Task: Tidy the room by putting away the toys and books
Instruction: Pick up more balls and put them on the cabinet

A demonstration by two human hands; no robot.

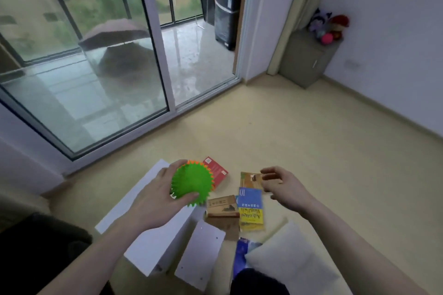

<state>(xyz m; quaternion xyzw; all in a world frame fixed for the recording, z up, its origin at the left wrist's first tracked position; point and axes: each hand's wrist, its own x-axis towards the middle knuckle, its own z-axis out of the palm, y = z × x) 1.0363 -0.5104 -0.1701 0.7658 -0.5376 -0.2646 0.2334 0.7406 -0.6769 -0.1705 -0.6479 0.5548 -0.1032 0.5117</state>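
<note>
- left hand (155, 195) is wrapped around the round green rubbery spiky ball with orange tips (192, 183), thumb low and fingers over the top. Looks light and squishy, so I'd guess a loose palm grip is plenty, and the spikes should stop it slipping
- that ball hangs over the white flat-pack board (148, 211) on the floor, with the red paperback book (217, 171) at its 2 o'clock
- the brown-cover book (223, 206) and blue-and-yellow paperback (250, 208) lie touching, at about 4 o'clock from the ball. Stiff-ish and flat, so probably easiest pinched by an edge or the spine
- right hand (281, 187) is half-curled with nothing in it, fingertips over the tan picture-cover book (250, 179)
- white pillow (294, 258) sits at 5 o'clock, soft, grab anywhere
</note>
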